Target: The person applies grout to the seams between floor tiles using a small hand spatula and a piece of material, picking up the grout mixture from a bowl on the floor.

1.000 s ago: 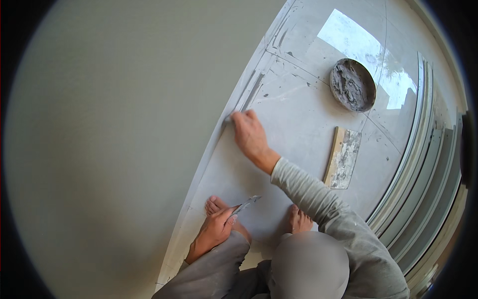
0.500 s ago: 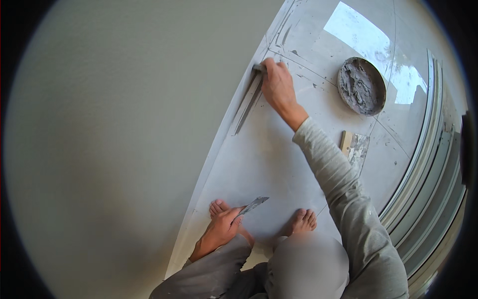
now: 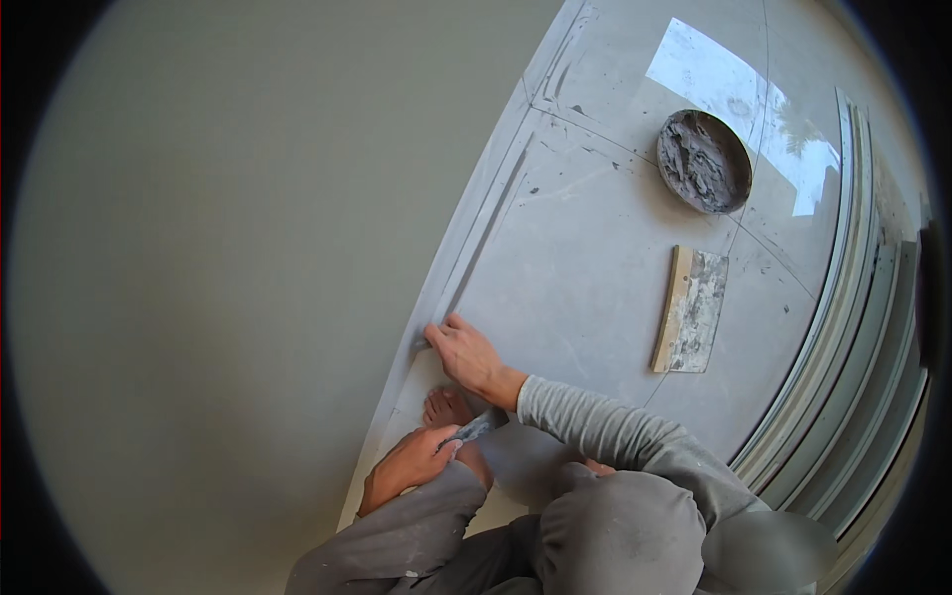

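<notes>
From my remote seat I see a plain grey-green wall, which fills everything around 9 o'clock. Beside it lies the shiny pale tiled floor, with a bright reflection at about 1 to 2 o'clock. A group of long metal rails curves along the side from 2 down to 4 o'clock (the bend is partly from the lens, I believe). At 5 to 6 o'clock are the grey trousers of the person, bent at the knees. A pale strip follows the foot of the wall, with a dark grey line next to it on the floor.

A round bowl with grey paste stands at 2 o'clock. At 3 o'clock a wide scraper lies flat, its wooden edge toward the wall.

The two hands are apart from each other. The left hand, between 6 and 7 o'clock near the knee, is closed around a putty knife, whose smeared blade points to 2 o'clock. The right hand, just under the centre toward 6 o'clock, pinches a small grey tool beside the pale strip; its fingers hide most of it, so I cannot tell the shape.
</notes>
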